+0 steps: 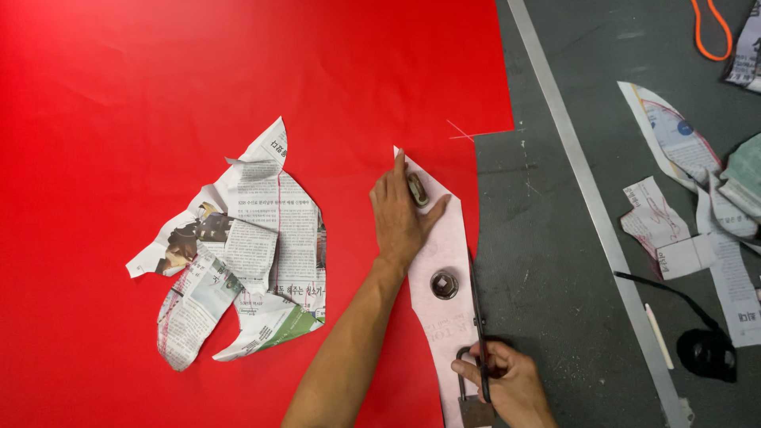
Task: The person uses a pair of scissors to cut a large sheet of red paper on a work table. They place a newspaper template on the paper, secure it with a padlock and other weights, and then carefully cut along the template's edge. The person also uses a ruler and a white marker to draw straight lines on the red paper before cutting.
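Scissors half-hidden under right hand

Newspaper pattern pieces lying left, more newspaper cutouts at right, orange cord, white chalk stick, black strap

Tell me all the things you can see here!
Cloth: one, red, covering the left.
Pattern: one, pale pink, on cloth edge.
Weights: two, metal, on pattern.
Scissors: one, dark, along pattern edge.
Newspaper pieces: a pile, on cloth.
Paper scraps: several, right on grey table.
Ruler: one, metal, slanting.
Orange loop: one, top right.
Black strap: one, lower right.
Left hand: pressing pattern.
Right hand: holding scissors.
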